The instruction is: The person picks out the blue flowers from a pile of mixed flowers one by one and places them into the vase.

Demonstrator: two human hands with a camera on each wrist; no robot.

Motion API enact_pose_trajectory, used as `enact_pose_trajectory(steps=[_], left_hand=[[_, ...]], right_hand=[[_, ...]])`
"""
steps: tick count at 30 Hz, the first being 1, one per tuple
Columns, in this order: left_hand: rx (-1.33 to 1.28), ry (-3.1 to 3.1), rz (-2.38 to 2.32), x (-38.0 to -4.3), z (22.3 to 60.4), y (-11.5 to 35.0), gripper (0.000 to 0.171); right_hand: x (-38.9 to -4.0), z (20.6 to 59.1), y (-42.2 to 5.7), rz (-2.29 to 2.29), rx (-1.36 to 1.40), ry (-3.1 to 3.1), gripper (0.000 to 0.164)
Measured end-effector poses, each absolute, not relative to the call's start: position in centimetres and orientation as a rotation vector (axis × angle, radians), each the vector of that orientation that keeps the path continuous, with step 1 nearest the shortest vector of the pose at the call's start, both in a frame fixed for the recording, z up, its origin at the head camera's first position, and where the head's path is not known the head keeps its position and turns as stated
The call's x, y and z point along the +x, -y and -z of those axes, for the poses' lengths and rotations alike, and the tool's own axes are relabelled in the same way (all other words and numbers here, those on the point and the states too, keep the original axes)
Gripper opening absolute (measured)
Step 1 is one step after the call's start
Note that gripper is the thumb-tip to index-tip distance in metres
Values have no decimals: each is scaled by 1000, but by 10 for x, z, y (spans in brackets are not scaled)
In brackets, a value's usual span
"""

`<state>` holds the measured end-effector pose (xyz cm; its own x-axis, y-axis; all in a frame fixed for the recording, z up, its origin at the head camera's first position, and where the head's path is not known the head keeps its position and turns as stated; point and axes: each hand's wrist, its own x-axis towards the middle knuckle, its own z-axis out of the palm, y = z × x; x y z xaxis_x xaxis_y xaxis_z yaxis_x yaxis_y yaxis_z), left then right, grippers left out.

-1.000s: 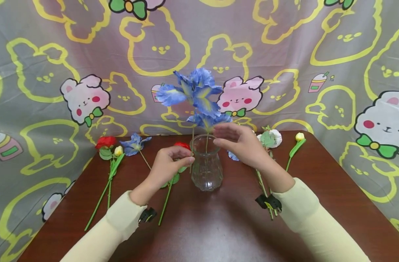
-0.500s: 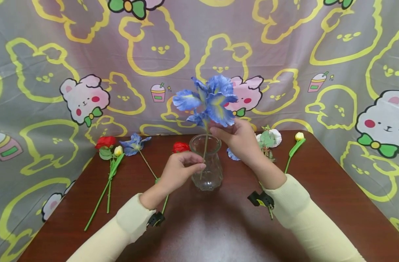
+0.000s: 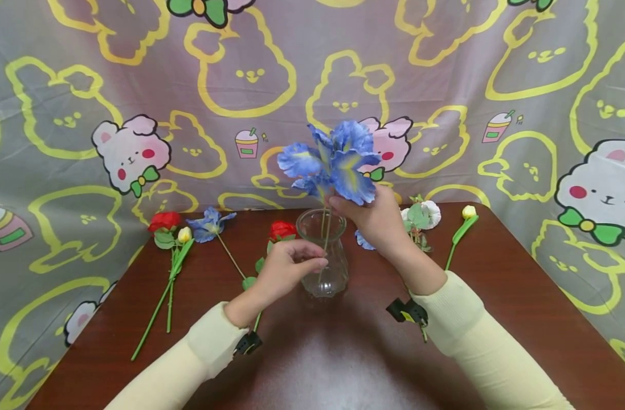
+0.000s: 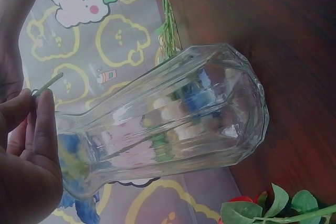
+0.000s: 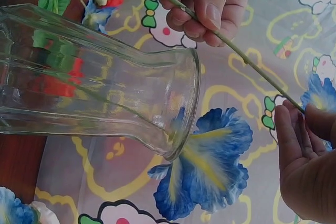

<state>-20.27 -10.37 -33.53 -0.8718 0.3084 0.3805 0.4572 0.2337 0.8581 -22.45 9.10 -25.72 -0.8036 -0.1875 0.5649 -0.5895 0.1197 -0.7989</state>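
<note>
The left hand (image 3: pixel 285 266) pinches a blue flower (image 3: pixel 352 165) low on its stem; the right hand (image 3: pixel 378 223) pinches it beneath the bloom, outside the glass vase (image 3: pixel 338 276), which holds another blue bloom (image 5: pixel 210 163). Beyond the worktop (image 3: pixel 338 370) hangs patterned cloth (image 3: pixel 317 28).

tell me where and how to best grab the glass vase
The glass vase is probably best gripped around its narrowed neck, coming from the person's right, under the right hand. The flared rim above should help prevent slipping, blue flowers stand over its mouth, and the left hand overlaps its left side in the head view.
</note>
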Motion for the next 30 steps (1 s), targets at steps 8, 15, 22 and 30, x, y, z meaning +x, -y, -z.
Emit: enact_pose_trajectory(steps=[8, 15, 22, 30], left_hand=[[-773, 2365, 1688, -205, 333, 105, 11], [-781, 2376, 1569, -206, 324, 113, 15], [-695, 2280, 1484, -208, 318, 127, 17], [-575, 2160, 1485, -217, 326, 135, 28]], right_hand=[[-225, 254, -89, -1718, 748, 2099, 23], [-227, 247, -87, -1688, 714, 2099, 25], [-228, 230, -88, -1667, 708, 2063, 27], [-227, 201, -87, -1870, 800, 1860, 21]])
